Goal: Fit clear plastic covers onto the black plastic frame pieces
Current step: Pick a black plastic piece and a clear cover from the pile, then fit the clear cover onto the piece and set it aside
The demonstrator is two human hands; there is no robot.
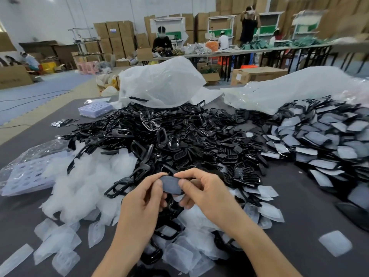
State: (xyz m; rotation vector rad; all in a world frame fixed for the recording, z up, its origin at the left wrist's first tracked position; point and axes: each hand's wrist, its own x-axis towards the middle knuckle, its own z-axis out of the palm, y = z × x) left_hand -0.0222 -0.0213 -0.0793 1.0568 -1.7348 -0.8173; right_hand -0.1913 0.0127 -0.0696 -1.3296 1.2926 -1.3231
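Left hand (143,198), right hand (201,193) seemingly pinch frame piece (172,186) edges.

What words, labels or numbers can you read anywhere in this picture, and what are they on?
Nothing is legible.
Blue label on the stacked cardboard boxes: too blurred.
White label on the floor carton: too small.
Pale marks on black pieces: too small.
Grey piece held by left hand and right hand: no text visible.

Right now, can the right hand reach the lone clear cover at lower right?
Probably yes: the right hand pinches a frame piece with the left hand, but only bare mat lies before the cover.
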